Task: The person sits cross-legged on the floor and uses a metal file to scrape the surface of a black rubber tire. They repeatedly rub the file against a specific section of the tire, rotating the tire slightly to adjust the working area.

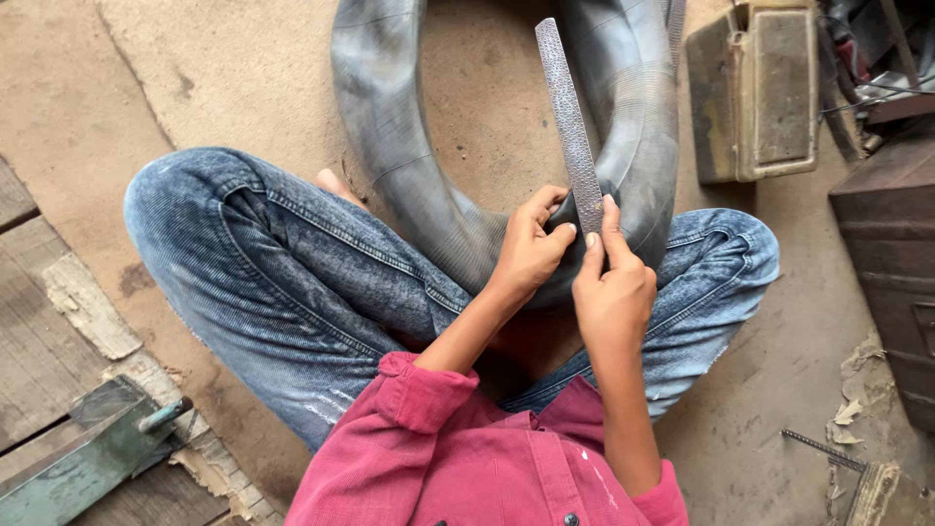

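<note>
I sit cross-legged in blue jeans on a dirt floor, a black rubber inner tube [390, 156] lying across my lap and reaching away from me. My right hand [612, 287] grips the near end of a long flat metal rasp [568, 122], which points away over the tube. My left hand [531, 248] pinches the tube's rubber right beside the rasp's lower end, fingers curled on it. The rasp's rough face rests against the tube where both hands meet.
A worn boxy metal case [755, 93] lies at the upper right, with a dark metal cabinet [891, 263] at the right edge. Wooden planks [39, 341] and a green metal tool [88, 458] sit at lower left. A thin threaded rod [823, 450] lies at lower right.
</note>
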